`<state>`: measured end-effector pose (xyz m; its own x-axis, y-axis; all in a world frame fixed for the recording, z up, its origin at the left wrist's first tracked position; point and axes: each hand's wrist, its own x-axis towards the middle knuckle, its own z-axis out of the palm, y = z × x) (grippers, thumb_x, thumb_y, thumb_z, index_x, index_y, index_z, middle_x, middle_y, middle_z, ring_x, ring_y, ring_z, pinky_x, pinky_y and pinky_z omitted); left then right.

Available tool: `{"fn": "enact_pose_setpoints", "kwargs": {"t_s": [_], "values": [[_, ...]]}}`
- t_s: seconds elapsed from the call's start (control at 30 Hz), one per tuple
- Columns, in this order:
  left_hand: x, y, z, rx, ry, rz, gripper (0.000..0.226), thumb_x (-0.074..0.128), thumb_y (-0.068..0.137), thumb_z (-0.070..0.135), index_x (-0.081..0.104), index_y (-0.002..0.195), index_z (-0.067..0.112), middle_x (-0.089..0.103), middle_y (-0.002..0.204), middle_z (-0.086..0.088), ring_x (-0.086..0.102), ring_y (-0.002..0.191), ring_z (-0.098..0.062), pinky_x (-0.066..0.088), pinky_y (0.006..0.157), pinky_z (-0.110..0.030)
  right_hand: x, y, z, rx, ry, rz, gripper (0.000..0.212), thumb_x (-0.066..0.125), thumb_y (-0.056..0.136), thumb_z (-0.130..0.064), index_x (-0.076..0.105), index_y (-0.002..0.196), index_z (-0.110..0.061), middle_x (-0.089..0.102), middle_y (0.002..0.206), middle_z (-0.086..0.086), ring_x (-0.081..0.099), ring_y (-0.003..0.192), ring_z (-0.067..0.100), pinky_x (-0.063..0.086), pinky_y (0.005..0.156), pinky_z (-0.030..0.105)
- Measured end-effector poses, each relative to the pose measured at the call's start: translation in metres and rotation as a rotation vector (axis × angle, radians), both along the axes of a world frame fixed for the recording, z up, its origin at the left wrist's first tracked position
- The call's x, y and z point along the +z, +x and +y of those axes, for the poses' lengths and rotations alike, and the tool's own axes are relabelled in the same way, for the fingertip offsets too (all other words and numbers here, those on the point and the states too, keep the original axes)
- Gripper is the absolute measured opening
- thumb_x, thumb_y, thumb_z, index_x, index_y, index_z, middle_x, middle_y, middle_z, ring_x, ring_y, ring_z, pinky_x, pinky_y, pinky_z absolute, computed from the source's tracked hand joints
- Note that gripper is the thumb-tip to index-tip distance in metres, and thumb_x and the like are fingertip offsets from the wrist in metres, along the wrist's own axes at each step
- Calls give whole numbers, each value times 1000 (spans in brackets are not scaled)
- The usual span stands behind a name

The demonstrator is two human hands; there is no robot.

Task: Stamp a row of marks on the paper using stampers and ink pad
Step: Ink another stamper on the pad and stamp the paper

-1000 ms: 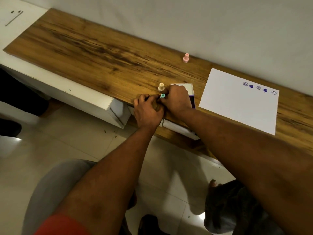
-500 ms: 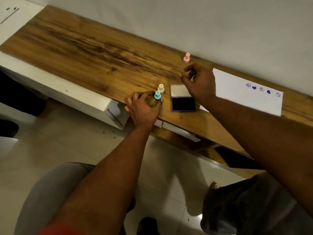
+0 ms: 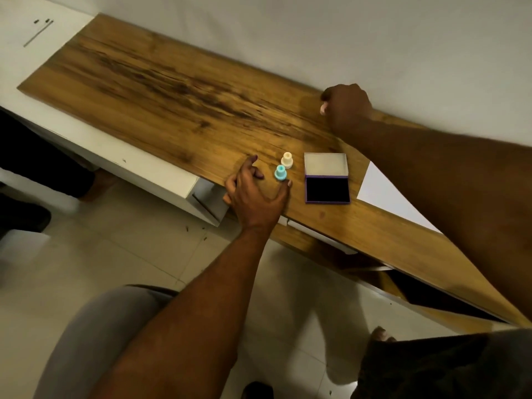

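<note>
A teal stamper (image 3: 280,172) and a cream stamper (image 3: 287,160) stand upright near the front edge of the wooden table (image 3: 172,90). Right of them lies the purple ink pad (image 3: 327,190) with its lid (image 3: 326,165) folded back. My left hand (image 3: 254,191) rests on the table beside the teal stamper, fingers spread and holding nothing. At the back by the wall, my right hand (image 3: 347,109) curls round the pink stamper (image 3: 323,108), of which only a small bit shows. My right forearm hides most of the white paper (image 3: 385,194).
A white wall runs close behind the table. A white cabinet (image 3: 161,174) stands under the table's left part, and a grey chair seat (image 3: 95,335) is below me. The tiled floor lies beneath the front edge.
My right hand left the stampers near the ink pad, reached to the back of the table and closed round the pink stamper. My left hand let go of the teal stamper and opened.
</note>
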<state>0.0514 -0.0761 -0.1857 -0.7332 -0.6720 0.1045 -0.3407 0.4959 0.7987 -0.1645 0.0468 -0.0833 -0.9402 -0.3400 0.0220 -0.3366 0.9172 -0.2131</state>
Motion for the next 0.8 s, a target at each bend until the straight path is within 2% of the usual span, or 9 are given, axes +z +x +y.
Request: {"fn": "enact_pose_setpoints", "kwargs": {"t_s": [0.13,0.2,0.27,0.3,0.4,0.47,0.6,0.7,0.8], "values": [[-1,1,-2,-14,7,-13,92,74,72,71,43,150,33,60,118,13,42,133,-20,34,102,-45,4,13,-28,43,-90,-53,29,72,93,-15,77,121,-16,74,121,10,69,110,28,56,94,38],[0,4,-2,-25,-6,-23,94,74,72,72,42,151,33,61,122,10,42,134,-21,34,103,-45,7,23,-47,109,-92,-58,25,75,91,-17,79,115,-18,75,115,6,71,100,22,57,83,31],[4,6,-3,-32,8,3,91,72,74,71,44,151,33,62,117,12,44,132,-19,32,102,-42,10,38,-66,195,-59,-54,20,74,91,-23,80,110,-22,76,107,2,69,86,15,47,68,23],[7,7,-5,-33,29,39,86,71,77,68,46,150,32,63,111,14,48,128,-16,32,101,-41,11,46,-76,244,-27,-45,19,75,91,-26,80,109,-23,76,105,2,69,87,17,43,66,23],[16,14,-15,-23,106,175,60,70,87,50,58,141,26,65,100,13,60,110,-15,49,99,-46,13,72,-98,362,79,-8,20,76,89,-33,79,107,-25,75,104,4,70,94,25,46,67,29],[20,18,-23,25,121,206,47,65,92,40,62,136,24,65,110,9,62,109,-18,56,93,-47,13,90,-104,427,115,-6,19,76,90,-34,77,106,-24,75,101,3,70,91,23,52,67,31],[20,21,-40,35,16,29,47,64,93,45,68,134,23,64,128,0,54,119,-17,47,94,-35,13,117,-98,520,145,18,16,69,95,-28,77,108,-22,74,100,5,70,89,24,57,72,35],[21,24,-43,-27,-85,-108,40,72,88,46,76,122,25,65,118,1,51,115,-20,49,91,-40,15,128,-84,592,211,25,19,68,96,-32,77,110,-23,74,98,5,69,87,24,52,68,34],[24,31,-36,-66,-117,-83,34,71,89,45,79,115,25,67,108,3,52,109,-20,49,85,-39,16,135,-64,620,220,27,23,67,96,-38,76,114,-26,74,99,2,68,88,22,41,66,29]]}}
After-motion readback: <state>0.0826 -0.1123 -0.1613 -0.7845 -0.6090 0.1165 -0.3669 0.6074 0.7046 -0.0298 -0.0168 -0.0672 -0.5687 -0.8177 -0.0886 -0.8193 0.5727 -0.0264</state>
